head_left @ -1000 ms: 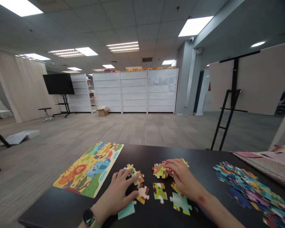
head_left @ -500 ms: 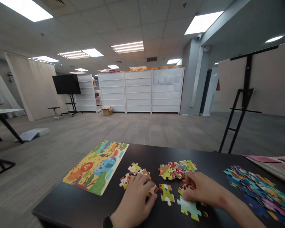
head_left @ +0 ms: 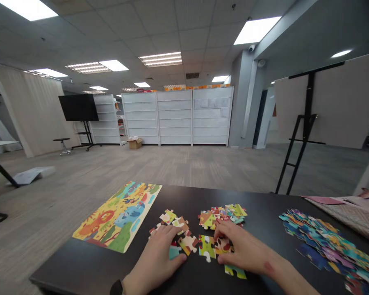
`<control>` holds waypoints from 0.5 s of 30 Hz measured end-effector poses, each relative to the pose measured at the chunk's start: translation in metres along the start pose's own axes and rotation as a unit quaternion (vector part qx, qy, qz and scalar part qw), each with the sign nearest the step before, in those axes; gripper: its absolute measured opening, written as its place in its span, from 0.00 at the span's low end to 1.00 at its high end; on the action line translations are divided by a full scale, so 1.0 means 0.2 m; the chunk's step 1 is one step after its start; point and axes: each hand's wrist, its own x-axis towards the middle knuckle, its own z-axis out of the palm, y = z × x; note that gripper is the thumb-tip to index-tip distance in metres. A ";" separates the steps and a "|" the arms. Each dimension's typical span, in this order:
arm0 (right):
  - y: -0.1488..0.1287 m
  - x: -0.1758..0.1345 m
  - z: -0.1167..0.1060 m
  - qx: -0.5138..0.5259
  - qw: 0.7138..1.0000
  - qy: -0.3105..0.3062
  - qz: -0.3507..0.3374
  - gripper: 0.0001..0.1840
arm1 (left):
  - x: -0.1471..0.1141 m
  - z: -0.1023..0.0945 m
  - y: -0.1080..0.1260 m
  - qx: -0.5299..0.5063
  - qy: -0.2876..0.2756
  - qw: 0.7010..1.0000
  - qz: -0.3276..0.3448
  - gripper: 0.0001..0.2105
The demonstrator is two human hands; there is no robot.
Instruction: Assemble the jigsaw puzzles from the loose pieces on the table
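My right hand point(head_left: 244, 250) grips a brown-and-red puzzle piece point(head_left: 223, 246) between thumb and fingers, flat on the table. That piece lies against the right side of a green puzzle piece point(head_left: 206, 248); I cannot tell whether they interlock. Below my right hand, a green-edged puzzle piece point(head_left: 235, 272) is partly covered. My left hand point(head_left: 160, 258) rests with fingers stretched over a loose group of pieces. Among them, a cream-and-brown piece point(head_left: 188, 242) lies beyond the fingertips, and a teal one point(head_left: 174, 251) shows beside the thumb. Behind my right hand sits a small heap of pieces point(head_left: 224, 215).
At the left of the black table point(head_left: 89, 270) lies a colourful animal picture sheet point(head_left: 119, 219). A large pile of blue-toned puzzle pieces point(head_left: 329, 241) spreads at the right, near a patterned cloth point(head_left: 350, 215). An easel-like stand point(head_left: 301, 135) rises beyond the table.
My right hand has brought the brown-and-red piece left, up to the green piece. My left hand has drawn back leftward, uncovering more pieces. The view has shifted slightly right.
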 end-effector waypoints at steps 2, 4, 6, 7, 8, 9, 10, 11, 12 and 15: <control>0.02 0.01 -0.01 -0.008 1.000 0.006 -0.002 0.15 | 0.00 -0.01 -0.03 0.000 0.002 1.000 0.004 0.22; 0.04 0.01 -0.03 -0.019 1.000 0.010 0.000 0.15 | 0.01 -0.02 -0.05 0.009 0.006 1.000 0.010 0.18; 0.06 0.01 -0.05 -0.028 1.000 0.011 0.000 0.16 | 0.03 -0.02 -0.07 0.028 0.011 0.999 0.017 0.15; 0.07 0.01 -0.07 -0.028 1.000 0.011 -0.004 0.16 | 0.04 -0.03 -0.08 0.042 0.015 0.999 0.017 0.14; 0.07 0.01 -0.07 -0.028 0.999 0.011 -0.010 0.17 | 0.04 -0.04 -0.08 0.056 0.020 0.998 0.016 0.13; 0.06 0.01 -0.08 -0.026 0.999 0.012 -0.019 0.17 | 0.05 -0.04 -0.08 0.069 0.027 0.997 0.014 0.12; 0.05 0.01 -0.08 -0.023 0.999 0.014 -0.028 0.18 | 0.05 -0.04 -0.08 0.077 0.036 0.996 0.013 0.11; 0.03 0.00 -0.09 -0.018 0.999 0.017 -0.036 0.18 | 0.05 -0.03 -0.07 0.079 0.044 0.996 0.014 0.10; 0.01 0.00 -0.08 -0.012 0.999 0.020 -0.044 0.19 | 0.05 -0.02 -0.06 0.074 0.051 0.996 0.016 0.09; -0.05 -0.01 -0.05 0.020 0.998 0.013 -0.065 0.19 | 0.03 0.02 0.01 0.041 0.048 0.998 0.025 0.11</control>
